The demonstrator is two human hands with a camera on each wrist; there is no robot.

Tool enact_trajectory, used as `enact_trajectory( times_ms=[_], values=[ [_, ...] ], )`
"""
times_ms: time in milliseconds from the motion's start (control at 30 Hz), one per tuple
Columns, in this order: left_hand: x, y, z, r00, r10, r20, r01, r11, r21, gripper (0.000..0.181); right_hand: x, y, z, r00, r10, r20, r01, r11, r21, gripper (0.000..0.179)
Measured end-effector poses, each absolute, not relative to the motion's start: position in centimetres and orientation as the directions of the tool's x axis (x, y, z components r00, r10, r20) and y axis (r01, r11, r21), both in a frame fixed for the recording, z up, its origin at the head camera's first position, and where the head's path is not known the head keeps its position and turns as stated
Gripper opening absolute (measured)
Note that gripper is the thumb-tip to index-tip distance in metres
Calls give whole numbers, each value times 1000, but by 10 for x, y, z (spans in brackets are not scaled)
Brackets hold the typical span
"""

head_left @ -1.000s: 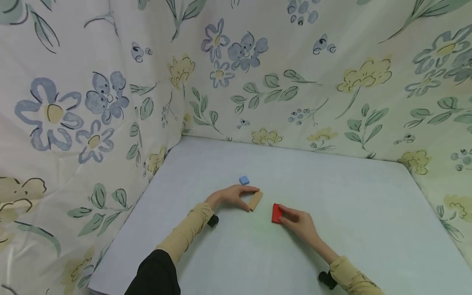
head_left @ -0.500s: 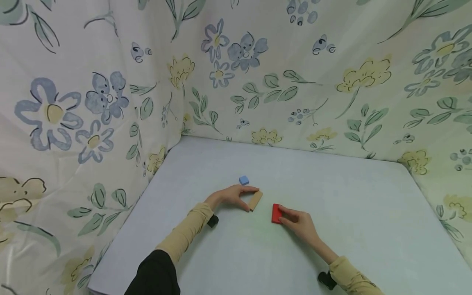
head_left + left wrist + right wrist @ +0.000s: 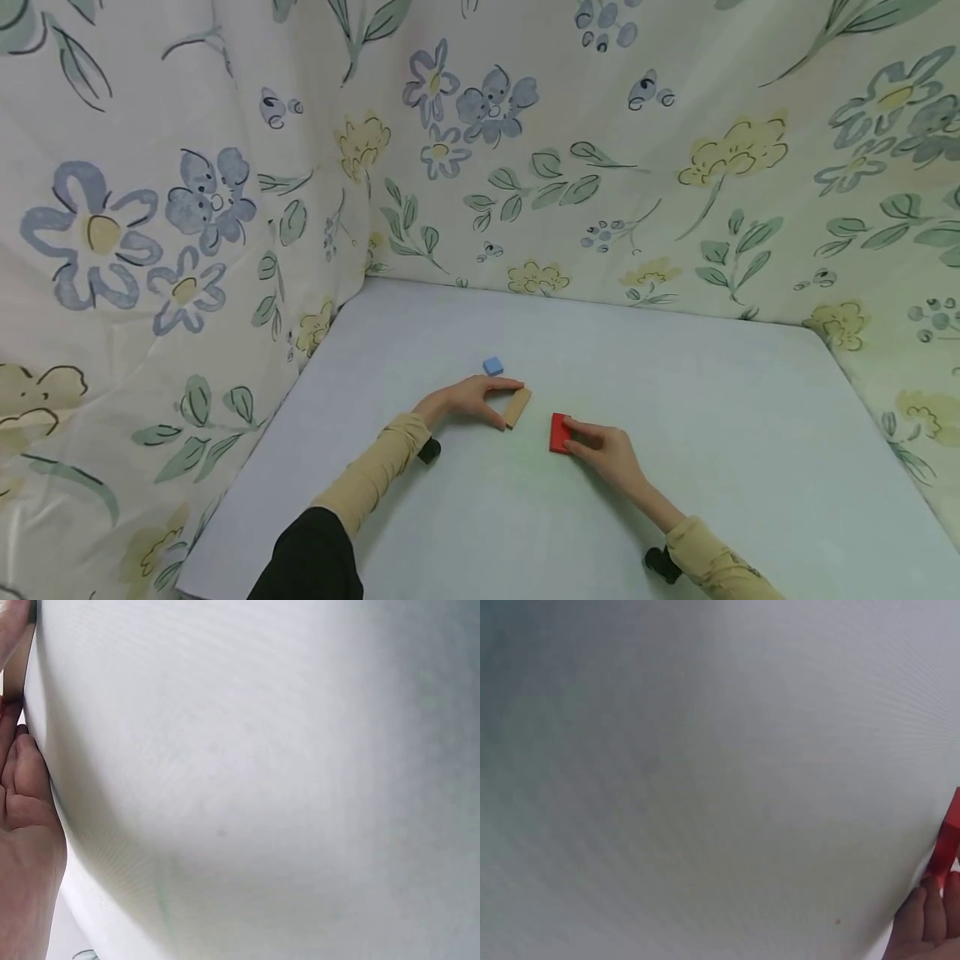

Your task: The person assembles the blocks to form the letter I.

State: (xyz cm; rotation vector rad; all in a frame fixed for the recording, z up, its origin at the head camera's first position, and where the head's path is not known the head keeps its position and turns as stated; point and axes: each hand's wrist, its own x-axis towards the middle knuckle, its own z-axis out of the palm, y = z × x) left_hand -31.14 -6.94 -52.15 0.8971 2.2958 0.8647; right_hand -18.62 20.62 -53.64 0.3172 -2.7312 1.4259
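Observation:
My left hand (image 3: 471, 398) spans a tan wooden block (image 3: 517, 407), its fingers at the far end and its thumb at the near end. The block lies slanted on the white table. A little to its right, a red block (image 3: 559, 433) is pinched at its right side between the thumb and fingers of my right hand (image 3: 611, 454). The two blocks stand apart. Just behind the left hand is a small blue block (image 3: 492, 366), untouched. In the right wrist view the red block (image 3: 945, 844) shows only at the right edge, against the fingertips.
The white table (image 3: 675, 392) reaches back to a floral-patterned curtain (image 3: 555, 208), which also hangs along the left side. Black wrist devices sit under the left wrist (image 3: 429, 451) and the right wrist (image 3: 662, 565).
The head view has shifted slightly. Both hands keep their places at the tan and red blocks, and the blue block has not moved.

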Motion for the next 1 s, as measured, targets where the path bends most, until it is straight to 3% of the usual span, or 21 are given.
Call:
enact_trajectory(
  times_ms=[433,1000],
  values=[
    [-306,-63,-517,-666,716,-210,422,594,685,80,-189,209,-534,-974,-190,126,-213,562,-800,39],
    [-287,-57,-518,-771,633,-74,378,547,747,84,-188,207,-530,-983,-173,66,-155,571,-806,37]
  ],
)
